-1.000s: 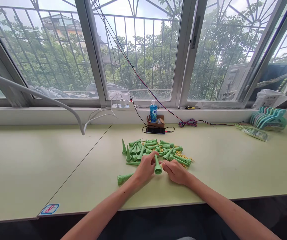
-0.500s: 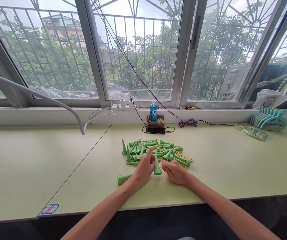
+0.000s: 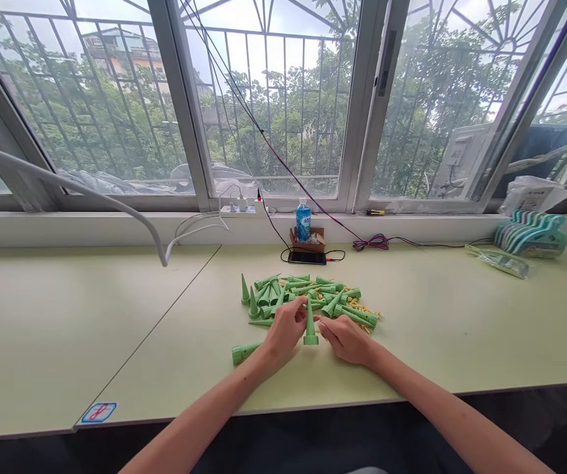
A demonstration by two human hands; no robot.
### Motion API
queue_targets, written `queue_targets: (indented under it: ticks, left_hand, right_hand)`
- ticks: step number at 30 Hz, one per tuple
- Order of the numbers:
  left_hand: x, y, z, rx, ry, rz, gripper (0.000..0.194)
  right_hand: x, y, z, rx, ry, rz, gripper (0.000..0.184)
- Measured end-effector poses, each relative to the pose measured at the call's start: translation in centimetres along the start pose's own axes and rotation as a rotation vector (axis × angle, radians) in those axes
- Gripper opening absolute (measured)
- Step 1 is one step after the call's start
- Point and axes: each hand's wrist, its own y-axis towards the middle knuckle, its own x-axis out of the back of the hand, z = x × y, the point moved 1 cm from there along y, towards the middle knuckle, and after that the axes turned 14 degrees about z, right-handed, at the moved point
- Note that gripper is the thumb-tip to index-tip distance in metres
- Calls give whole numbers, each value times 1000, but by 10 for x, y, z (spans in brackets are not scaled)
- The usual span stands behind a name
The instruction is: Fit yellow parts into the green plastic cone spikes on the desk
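Green cone [image 3: 310, 324] between both hands [image 3: 315, 328]

The location is an indoor work area beside windows, possibly a small workshop; the exact type cannot be confirmed. Indicators: a long, pale yellow-green bench [image 3: 436, 316] with a handwritten label [image 3: 99, 413] at its front edge, a heap of green plastic cones [image 3: 268, 296] among small yellow pieces [image 3: 362, 313], and a white power strip [image 3: 238, 209] on the sill.

Blue bottle [image 3: 303, 222] above black phone [image 3: 307, 258]
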Motion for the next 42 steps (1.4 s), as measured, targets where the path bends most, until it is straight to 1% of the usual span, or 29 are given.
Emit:
queue_targets:
  ticks: [8, 13, 15, 21, 26, 31, 42]
  left_hand:
    - [1, 1, -2, -8, 110, 11, 11]
    - [2, 1, 0, -106, 164, 30, 25]
    - [3, 1, 0, -134, 174, 32, 27]
    - [4, 0, -4, -171, 144, 33, 29]
    - [3, 0, -4, -212, 101, 24, 33]
    - [2, -1, -6, -209, 58, 50, 32]
    - [2, -2, -10, -260, 21, 84, 32]
  right_hand:
    - [-1, 1, -1, -2, -46, -1, 32]
    - [-2, 1, -2, -28, -97, -19, 34]
    - [-2, 2, -2, -39, -104, -21, 35]
    - [0, 3, 0, -76, -75, -27, 35]
    - [-2, 2, -4, -124, -54, -47, 35]
    - [-5, 3, -10, -180, -61, -88, 36]
    - [-6, 4, -16, -279, -75, -189, 38]
